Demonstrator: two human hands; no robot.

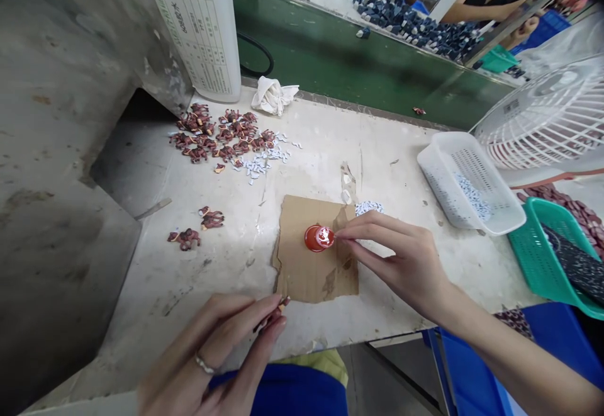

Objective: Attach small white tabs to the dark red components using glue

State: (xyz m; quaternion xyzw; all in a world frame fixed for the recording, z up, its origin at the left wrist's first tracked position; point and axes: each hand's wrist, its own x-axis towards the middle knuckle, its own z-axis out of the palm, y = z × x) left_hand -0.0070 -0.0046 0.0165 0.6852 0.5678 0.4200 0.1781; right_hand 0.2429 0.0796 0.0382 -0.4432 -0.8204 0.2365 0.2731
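Note:
My left hand point(236, 347), near the table's front edge, pinches a small brown figurine point(274, 316) between thumb and fingers, which hide part of it. The fingers of my right hand point(401, 252) are pinched together at the side of a small red cup point(317, 238), whose top is glossy. Whatever is between those fingertips is hidden or too small to name. Under the cup lies a torn piece of brown cardboard point(302, 277). Two similar figurines point(185, 238) lie to the left, and a pile of them point(236, 129) is further back, beside scattered small white pieces point(257, 165).
A large white bottle point(207, 57) and a crumpled cloth point(274, 96) stand at the back. On the right are a white basket point(436, 170) with small pieces, a green basket point(523, 240) and a fan point(552, 120). Beyond a green belt point(321, 57), other people's arms show.

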